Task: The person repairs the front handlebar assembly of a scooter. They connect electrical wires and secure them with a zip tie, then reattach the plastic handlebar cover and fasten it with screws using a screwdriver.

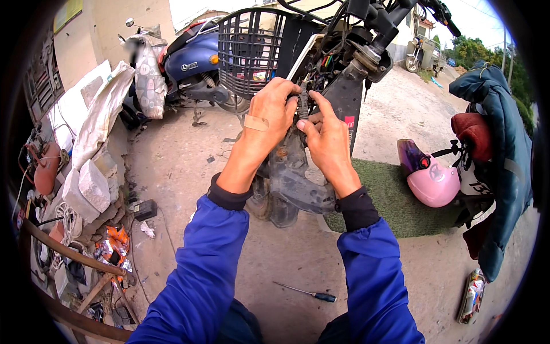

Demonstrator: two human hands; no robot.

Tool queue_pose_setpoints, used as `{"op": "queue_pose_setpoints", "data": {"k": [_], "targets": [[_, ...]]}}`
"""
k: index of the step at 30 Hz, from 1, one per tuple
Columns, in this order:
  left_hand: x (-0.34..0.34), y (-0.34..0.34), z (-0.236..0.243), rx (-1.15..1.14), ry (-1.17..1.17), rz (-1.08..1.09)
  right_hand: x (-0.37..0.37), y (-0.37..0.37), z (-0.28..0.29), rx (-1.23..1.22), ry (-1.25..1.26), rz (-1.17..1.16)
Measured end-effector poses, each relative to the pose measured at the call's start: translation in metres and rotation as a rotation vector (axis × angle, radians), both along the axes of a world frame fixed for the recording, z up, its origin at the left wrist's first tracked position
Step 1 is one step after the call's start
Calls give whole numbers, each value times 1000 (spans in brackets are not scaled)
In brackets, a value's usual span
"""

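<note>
A dark, ribbed wiring harness [303, 106] hangs down the opened front of an electric scooter [344, 94]. Its upper part is pinched in the closed fingers of my left hand [267, 117], which has a plaster near the wrist. Just to the right, my right hand [332, 140] grips the same harness with thumb and forefinger, a little lower. Coloured wires [327, 59] spill from the open front panel above both hands. Below them sits the dusty front mudguard [301, 186]. My fingers hide part of the harness.
A black basket [249, 51] stands beyond my left hand, with a blue scooter [195, 60] behind. The footboard's green mat [378, 200] and a pink helmet [434, 184] are at right. A screwdriver [323, 297] lies near my feet. Rubble [91, 186] lines the left.
</note>
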State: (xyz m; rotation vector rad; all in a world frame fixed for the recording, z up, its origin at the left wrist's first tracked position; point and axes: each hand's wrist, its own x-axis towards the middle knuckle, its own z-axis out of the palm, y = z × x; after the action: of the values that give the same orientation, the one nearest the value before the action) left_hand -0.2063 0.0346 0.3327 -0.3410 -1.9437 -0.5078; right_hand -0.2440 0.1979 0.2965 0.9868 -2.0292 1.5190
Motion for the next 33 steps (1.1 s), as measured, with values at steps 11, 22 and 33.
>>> {"op": "queue_pose_setpoints", "data": {"k": [11,22,33], "targets": [[-8,-7,-11,-16,48,19,-2,0,-1,24,90,23],[3,1,-3,133,-129,-122,-10,0,-5,-17,51,-5],[31,-18,25,-126,-321,72,0,3,2,-39,25,26]]}}
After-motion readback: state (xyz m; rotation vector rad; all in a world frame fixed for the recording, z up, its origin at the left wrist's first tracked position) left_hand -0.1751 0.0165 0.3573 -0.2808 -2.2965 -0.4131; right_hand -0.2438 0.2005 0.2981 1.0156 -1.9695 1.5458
